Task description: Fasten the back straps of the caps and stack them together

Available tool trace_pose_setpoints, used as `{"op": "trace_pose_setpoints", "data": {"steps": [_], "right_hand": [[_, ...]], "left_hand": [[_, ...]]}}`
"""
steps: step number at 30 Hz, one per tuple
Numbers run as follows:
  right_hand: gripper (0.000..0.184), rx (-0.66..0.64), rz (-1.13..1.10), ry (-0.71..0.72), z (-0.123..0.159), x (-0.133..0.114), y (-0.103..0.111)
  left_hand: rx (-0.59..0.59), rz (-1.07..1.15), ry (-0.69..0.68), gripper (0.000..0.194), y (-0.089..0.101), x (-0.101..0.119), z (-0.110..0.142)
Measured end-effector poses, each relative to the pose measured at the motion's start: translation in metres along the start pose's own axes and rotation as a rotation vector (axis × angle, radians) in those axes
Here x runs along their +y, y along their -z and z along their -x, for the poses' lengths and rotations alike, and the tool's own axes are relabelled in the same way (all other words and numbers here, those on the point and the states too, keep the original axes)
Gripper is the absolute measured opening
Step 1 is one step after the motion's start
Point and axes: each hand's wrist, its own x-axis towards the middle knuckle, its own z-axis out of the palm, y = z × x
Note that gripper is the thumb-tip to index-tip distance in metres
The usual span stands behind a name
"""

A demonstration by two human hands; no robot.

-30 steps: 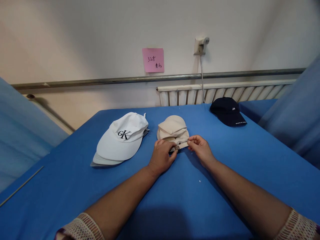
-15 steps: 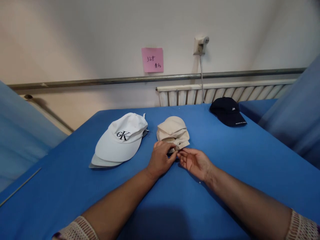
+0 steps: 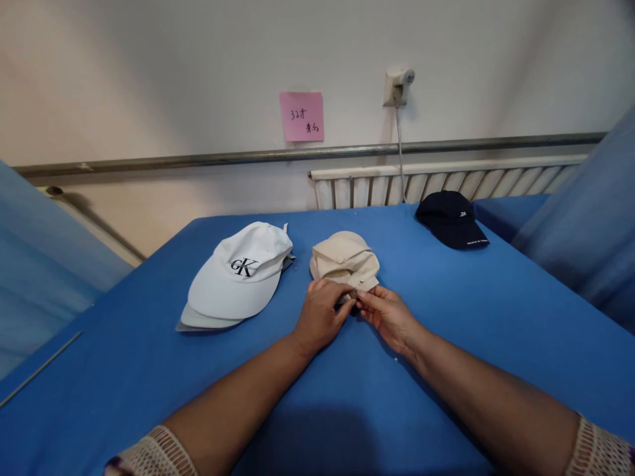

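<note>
A folded beige cap [image 3: 343,256] lies in the middle of the blue table [image 3: 446,311], its back strap and small metal buckle facing me. My left hand [image 3: 320,313] pinches the strap at the buckle from the left. Pressed against it from the right, my right hand [image 3: 389,316] has its fingertips closed on the same strap end. Both hands rest on the blue cloth right at the cap's near edge.
A white cap with a black logo [image 3: 237,276] sits stacked on another pale cap to the left. A dark navy cap [image 3: 450,218] lies at the far right. Behind the table are a radiator [image 3: 436,184], a pink note [image 3: 301,116] and a wall plug with a cord [image 3: 397,89].
My right hand let go of the strap's right end, swung down open, then came back in and closed on the strap beside my left hand. The strap end now lies tucked closer to the cap.
</note>
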Motion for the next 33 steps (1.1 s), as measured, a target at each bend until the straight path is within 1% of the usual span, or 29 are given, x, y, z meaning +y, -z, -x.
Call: {"op": "trace_pose_setpoints", "data": {"steps": [3, 7, 13, 20, 24, 27, 30, 33], "right_hand": [[0.030, -0.001, -0.006, -0.007, 0.0002, -0.0013, -0.0003], [0.029, 0.005, -0.021, -0.015, 0.0001, -0.0026, -0.0006], [0.025, -0.018, -0.066, -0.029, 0.0001, -0.0028, 0.0022], [0.022, -0.009, -0.106, -0.039, 0.0009, -0.0045, 0.0026], [0.023, -0.049, -0.071, -0.063, 0.0016, -0.0073, 0.0012], [0.022, -0.068, -0.069, -0.067, 0.0017, -0.0078, 0.0015], [0.022, -0.095, -0.068, -0.077, 0.0018, -0.0076, 0.0022], [0.022, -0.097, -0.071, -0.088, 0.0019, -0.0075, 0.0026]], "left_hand": [[0.010, 0.042, 0.016, 0.019, 0.0004, -0.0004, -0.0001], [-0.002, 0.083, 0.011, 0.017, 0.0008, -0.0018, -0.0005], [-0.014, 0.091, 0.015, 0.017, -0.0012, -0.0042, -0.0008], [-0.044, 0.118, 0.008, 0.018, -0.0003, -0.0046, -0.0025], [-0.033, 0.157, 0.025, 0.020, -0.0024, -0.0056, -0.0017], [0.015, 0.181, 0.065, 0.021, -0.0046, -0.0062, -0.0008], [0.050, 0.185, 0.125, 0.015, -0.0048, -0.0055, -0.0009], [0.023, 0.185, 0.129, 0.009, -0.0034, -0.0040, -0.0018]]}}
